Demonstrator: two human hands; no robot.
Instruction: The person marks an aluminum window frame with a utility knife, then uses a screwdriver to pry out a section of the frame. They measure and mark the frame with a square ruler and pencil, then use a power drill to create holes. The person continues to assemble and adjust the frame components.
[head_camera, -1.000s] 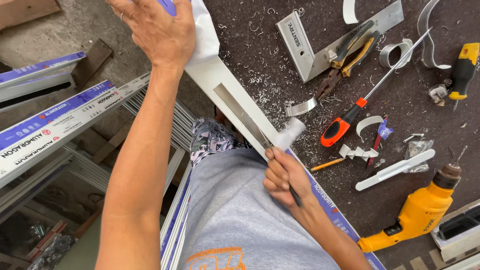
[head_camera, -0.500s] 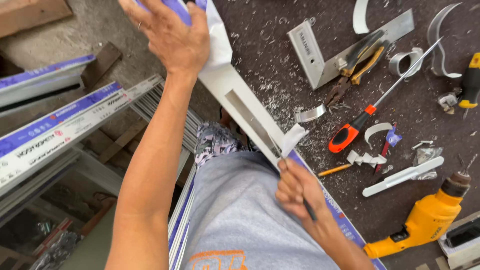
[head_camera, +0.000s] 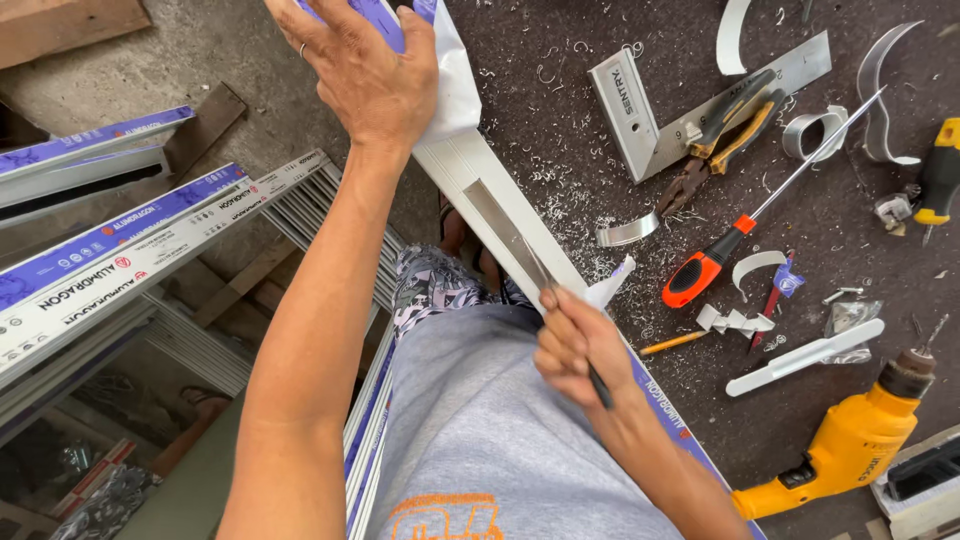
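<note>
Left hand (head_camera: 365, 75) presses flat on the white aluminium profile (head_camera: 480, 195) along the table's (head_camera: 560, 110) edge, right hand (head_camera: 580, 345) gripping a file (head_camera: 515, 240) laid lengthwise.

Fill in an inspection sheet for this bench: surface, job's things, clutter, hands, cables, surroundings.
Surface: dark bench, strewn with metal shavings.
Job's things: white profile along the bench edge, slot cut in it; flat file laid in the slot.
Clutter: square, pliers, screwdriver, pencil, yellow drill, curled metal strips.
Hands: left hand presses on the profile's wrapped end; right hand grips the file.
Cables: nothing seen.
Surroundings: stacked profiles at left, wooden plank, concrete floor.
</note>
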